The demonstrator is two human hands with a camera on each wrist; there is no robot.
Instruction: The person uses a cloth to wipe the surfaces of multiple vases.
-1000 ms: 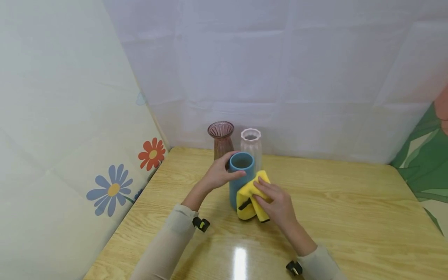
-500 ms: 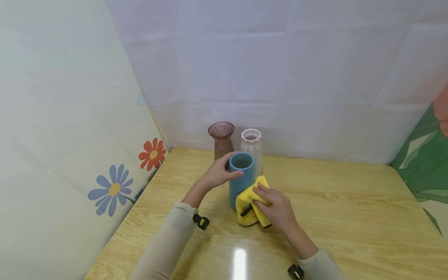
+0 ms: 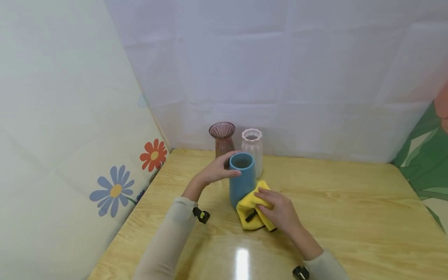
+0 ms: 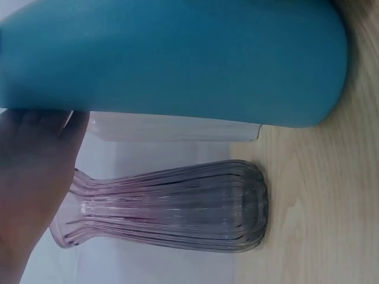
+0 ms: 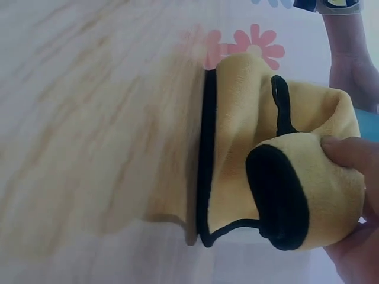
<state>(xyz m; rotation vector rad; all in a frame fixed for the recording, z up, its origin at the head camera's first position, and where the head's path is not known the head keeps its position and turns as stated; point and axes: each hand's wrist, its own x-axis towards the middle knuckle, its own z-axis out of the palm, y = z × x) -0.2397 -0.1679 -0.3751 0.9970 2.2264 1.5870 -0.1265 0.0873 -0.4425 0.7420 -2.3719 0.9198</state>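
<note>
A blue vase (image 3: pixel 241 182) stands upright on the wooden table. My left hand (image 3: pixel 217 169) grips it just below the rim, the thumb across the near side and the other fingers behind, mostly hidden. In my right hand (image 3: pixel 281 210) a folded yellow cloth (image 3: pixel 252 208) with black edging is pinched and lies against the vase's lower right side. The right wrist view shows the thumb on top of the bunched cloth (image 5: pixel 323 189) and a black loop sticking up. Close by the left hand, the left wrist view has a ribbed purple glass vase (image 4: pixel 177 207).
Behind the blue vase stand the purple glass vase (image 3: pixel 222 140) and a pale pink vase (image 3: pixel 252 149) with a scalloped rim. The wooden table (image 3: pixel 332 194) runs back to a white sheet (image 3: pixel 227 70). A flower-printed sheet (image 3: pixel 70 116) borders the left side.
My right hand and the cloth have slid down the vase's right side toward its base. The left hand keeps its grip and the blue vase stays in place.
</note>
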